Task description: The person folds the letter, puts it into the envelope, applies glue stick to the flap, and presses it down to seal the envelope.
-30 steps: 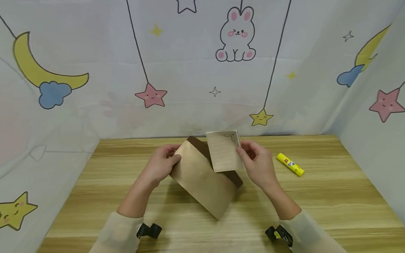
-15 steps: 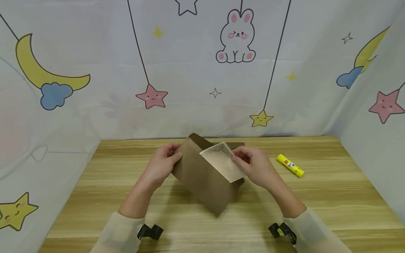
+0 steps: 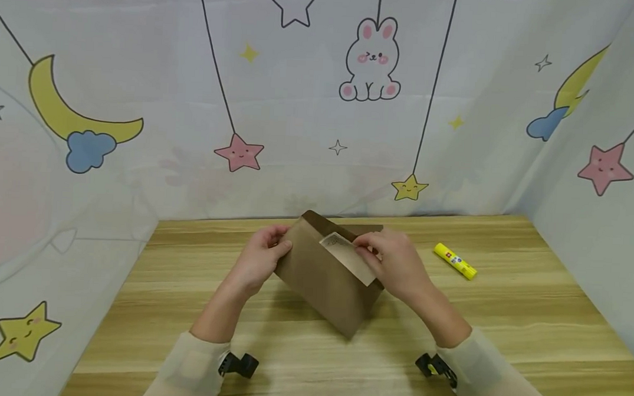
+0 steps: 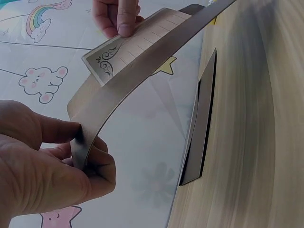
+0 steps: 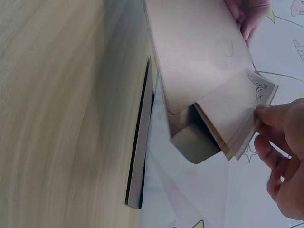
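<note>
A brown kraft envelope is held tilted above the table, its mouth and dark flap facing up. My left hand pinches its left end between thumb and fingers. Partly inside the mouth sits folded letter paper, cream with a scroll ornament in one corner. My right hand pinches the paper's upper edge. In the right wrist view, the letter paper shows several layers, with the envelope's flap standing open beside it. Ruled lines show on the paper in the left wrist view; its lower part is hidden in the envelope.
Behind the envelope, a flat brown piece, perhaps another envelope, lies at the back of the wooden table. A yellow glue stick lies to the right. A printed curtain hangs along the back and sides.
My right hand has lowered the letter paper from in front of the envelope into its mouth, so less of it shows. The left hand keeps its hold, and the envelope has turned slightly.
</note>
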Demonstrator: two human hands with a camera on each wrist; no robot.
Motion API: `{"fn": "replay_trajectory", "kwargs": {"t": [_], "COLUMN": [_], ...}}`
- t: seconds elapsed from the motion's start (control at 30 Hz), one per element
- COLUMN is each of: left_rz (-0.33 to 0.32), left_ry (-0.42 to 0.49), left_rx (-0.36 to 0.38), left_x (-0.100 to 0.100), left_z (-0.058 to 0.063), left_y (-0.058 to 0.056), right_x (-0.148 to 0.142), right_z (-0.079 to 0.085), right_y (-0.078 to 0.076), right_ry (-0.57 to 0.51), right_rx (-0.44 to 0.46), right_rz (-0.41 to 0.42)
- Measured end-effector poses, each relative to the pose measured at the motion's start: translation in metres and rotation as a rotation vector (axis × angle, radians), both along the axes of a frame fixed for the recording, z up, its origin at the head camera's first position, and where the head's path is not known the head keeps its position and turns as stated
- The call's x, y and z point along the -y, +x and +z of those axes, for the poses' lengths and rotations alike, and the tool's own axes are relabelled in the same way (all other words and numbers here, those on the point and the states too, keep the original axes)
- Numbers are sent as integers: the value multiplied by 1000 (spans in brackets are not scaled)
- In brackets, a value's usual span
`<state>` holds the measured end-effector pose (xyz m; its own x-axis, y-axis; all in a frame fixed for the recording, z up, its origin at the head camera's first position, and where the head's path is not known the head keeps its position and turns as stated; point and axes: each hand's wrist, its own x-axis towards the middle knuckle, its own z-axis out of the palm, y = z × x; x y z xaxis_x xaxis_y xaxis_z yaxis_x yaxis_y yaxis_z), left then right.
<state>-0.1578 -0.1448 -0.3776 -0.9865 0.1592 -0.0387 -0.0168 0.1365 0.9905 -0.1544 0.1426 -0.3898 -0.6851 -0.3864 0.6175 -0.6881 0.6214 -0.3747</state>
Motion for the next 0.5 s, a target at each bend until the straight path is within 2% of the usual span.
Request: {"fn": "replay_trajectory", "kwargs": {"t": [0.17,0.4,0.5], "left_rz": [-46,-72,-70], "left_ry": [57,118,131], "left_rx": [7,4,2], "left_x": [1,1,0], "left_z": [-1,-2,-1], "left_y": [-1,0,0], "right_x": [-3,-7,-7], "right_z": [-1,-3,-6], "right_y": [-2,-5,-7], "right_ry": [-68,-153,-176], "right_rx": [141,403,479], "right_rz": [-45,63,103]}}
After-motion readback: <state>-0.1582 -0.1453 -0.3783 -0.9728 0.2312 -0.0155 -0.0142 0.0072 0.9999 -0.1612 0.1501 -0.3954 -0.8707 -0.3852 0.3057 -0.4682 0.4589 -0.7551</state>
